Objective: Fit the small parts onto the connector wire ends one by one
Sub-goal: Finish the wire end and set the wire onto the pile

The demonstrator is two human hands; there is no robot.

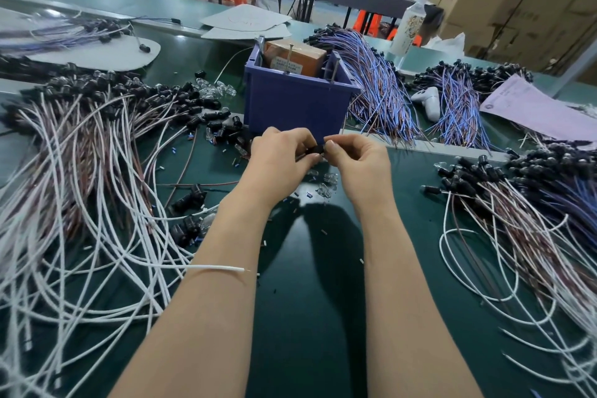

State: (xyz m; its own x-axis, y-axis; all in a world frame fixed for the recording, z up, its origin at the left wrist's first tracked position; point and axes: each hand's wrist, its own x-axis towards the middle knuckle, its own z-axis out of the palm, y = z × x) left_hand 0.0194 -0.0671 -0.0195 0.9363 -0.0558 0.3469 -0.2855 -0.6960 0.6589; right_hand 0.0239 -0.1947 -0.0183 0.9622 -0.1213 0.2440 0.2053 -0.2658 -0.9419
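Observation:
My left hand [281, 158] and my right hand [357, 165] meet above the green table, just in front of the blue bin. Between their fingertips sits a small black connector [318, 150]. The left fingers pinch it from the left, and the right thumb and forefinger pinch at its right end. What the right fingers hold beyond that is too small to tell. Several small clear parts [326, 182] lie on the mat directly under my hands. A white wire [219, 267] lies across my left forearm.
A blue bin [297, 100] with a brown box stands behind my hands. Heaps of white and brown wires with black connectors [97, 145] fill the left; similar heaps [533, 191] lie right. Blue-purple wire bundles [378, 87], a white controller [428, 102], a bottle [408, 26] sit farther back.

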